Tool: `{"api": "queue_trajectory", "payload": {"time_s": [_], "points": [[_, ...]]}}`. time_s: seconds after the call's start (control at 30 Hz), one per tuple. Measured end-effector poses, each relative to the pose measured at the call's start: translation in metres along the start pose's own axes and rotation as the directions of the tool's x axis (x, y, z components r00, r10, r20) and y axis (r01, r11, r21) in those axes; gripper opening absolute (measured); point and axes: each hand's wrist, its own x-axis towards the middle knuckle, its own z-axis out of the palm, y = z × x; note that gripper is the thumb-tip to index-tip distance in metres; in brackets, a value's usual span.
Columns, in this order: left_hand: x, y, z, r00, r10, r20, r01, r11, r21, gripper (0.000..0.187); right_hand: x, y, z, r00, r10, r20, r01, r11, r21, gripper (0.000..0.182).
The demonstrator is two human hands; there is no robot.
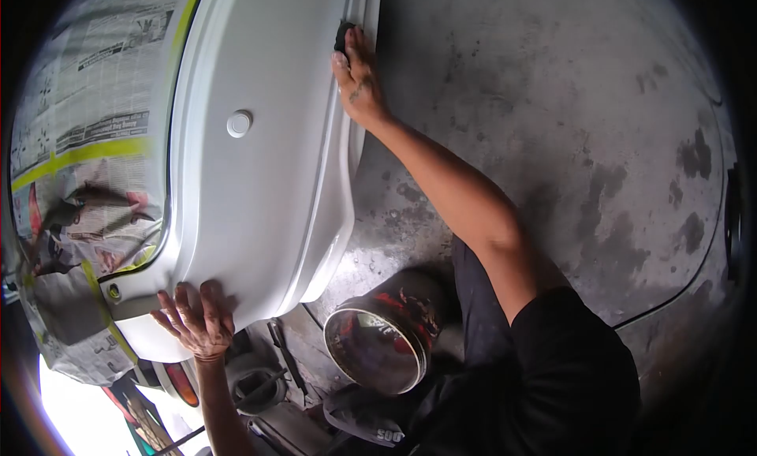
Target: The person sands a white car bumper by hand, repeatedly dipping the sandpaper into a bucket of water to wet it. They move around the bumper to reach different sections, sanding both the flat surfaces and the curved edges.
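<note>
My right hand (360, 81) presses a small dark piece of sandpaper (344, 36) against the ridged edge of a white car body panel (260, 180); part of the piece is hidden under the fingers. Lower on the same panel, near its rounded corner, my left hand (195, 322) lies with its fingers spread and nothing in them. A round white cap (239, 124) sits in the middle of the panel.
Newspaper (102, 85) held by yellow-green tape (87, 158) covers the area left of the panel. A bucket (378, 342) stands on the stained concrete floor (552, 101) by my legs. A dark cable (662, 302) crosses the floor. A red-orange lamp (181, 383) shows below my left hand.
</note>
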Motion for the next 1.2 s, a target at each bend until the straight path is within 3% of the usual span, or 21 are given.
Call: {"api": "queue_trajectory", "payload": {"time_s": [0.1,0.17,0.23,0.33,0.43,0.53,0.63,0.73,0.77,0.8,0.83,0.87,0.97,1.0,1.07,1.13,1.2], "points": [[0.002,0.0,0.0,0.999,-0.019,-0.027,0.019,1.0,0.015,0.056,-0.005,-0.015,0.005,0.996,0.09,-0.019,-0.089,0.996,0.023,0.071],[0.003,0.0,0.001,1.0,-0.01,-0.024,0.01,1.0,0.005,0.055,-0.089,-0.028,0.02,1.0,-0.011,0.008,0.011,1.0,-0.023,0.073],[0.002,0.0,0.0,1.0,-0.01,-0.015,0.01,1.0,0.012,0.055,-0.168,-0.044,0.025,0.984,-0.099,0.149,0.111,0.991,-0.074,0.074],[0.001,-0.002,0.002,1.0,-0.011,-0.015,0.011,1.0,0.013,0.056,-0.105,-0.028,0.019,0.987,-0.152,0.046,0.154,0.987,-0.048,0.072],[0.0,0.001,0.003,1.0,-0.017,-0.018,0.017,1.0,-0.005,0.057,0.019,-0.006,0.003,0.998,0.024,-0.05,-0.022,0.999,0.036,0.07],[0.0,0.001,0.0,0.999,-0.027,-0.023,0.027,1.0,0.003,0.056,-0.016,-0.023,0.016,0.996,0.057,-0.074,-0.057,0.998,0.011,0.07],[0.004,0.002,0.005,0.999,-0.017,-0.044,0.018,1.0,0.014,0.056,-0.171,-0.045,0.035,0.997,-0.057,0.044,0.06,0.994,-0.089,0.074],[0.0,-0.001,0.002,0.999,-0.016,-0.032,0.017,1.0,0.018,0.055,-0.182,-0.033,0.023,0.982,-0.139,0.128,0.157,0.977,-0.147,0.077],[0.001,-0.001,0.001,0.999,-0.014,-0.029,0.015,1.0,0.024,0.056,-0.14,-0.025,0.013,0.983,-0.167,0.073,0.175,0.975,-0.134,0.075],[0.002,0.0,0.003,0.999,-0.016,-0.029,0.017,0.999,0.027,0.056,-0.095,-0.017,0.0,0.994,-0.072,0.085,0.088,0.977,-0.194,0.071],[0.001,0.001,0.0,1.0,-0.012,-0.005,0.013,1.0,0.017,0.056,-0.052,0.01,-0.005,0.987,-0.159,0.035,0.163,0.972,-0.17,0.067],[0.002,0.002,-0.001,1.0,-0.008,-0.013,0.008,1.0,0.012,0.056,-0.027,0.014,-0.01,0.992,-0.126,0.01,0.125,0.964,-0.233,0.064],[0.005,0.003,-0.001,0.999,-0.019,-0.045,0.019,1.0,-0.009,0.054,-0.077,-0.007,0.012,0.996,-0.05,-0.07,0.04,0.988,-0.148,0.065],[0.004,0.002,0.0,0.999,-0.02,-0.029,0.02,1.0,0.005,0.054,-0.121,-0.025,0.014,1.0,0.017,0.025,-0.012,0.983,-0.182,0.07],[0.005,0.001,0.0,1.0,-0.013,-0.012,0.013,1.0,0.017,0.055,-0.2,-0.035,0.02,0.978,-0.015,0.208,0.065,0.969,-0.24,0.082],[0.005,0.001,-0.002,1.0,-0.004,-0.008,0.004,1.0,0.011,0.056,-0.194,-0.027,0.012,0.973,-0.056,0.224,0.125,0.944,-0.304,0.08],[0.005,0.0,0.002,1.0,-0.013,-0.001,0.013,1.0,0.019,0.057,-0.126,-0.019,-0.005,0.983,-0.106,0.151,0.152,0.928,-0.339,0.069]]}}
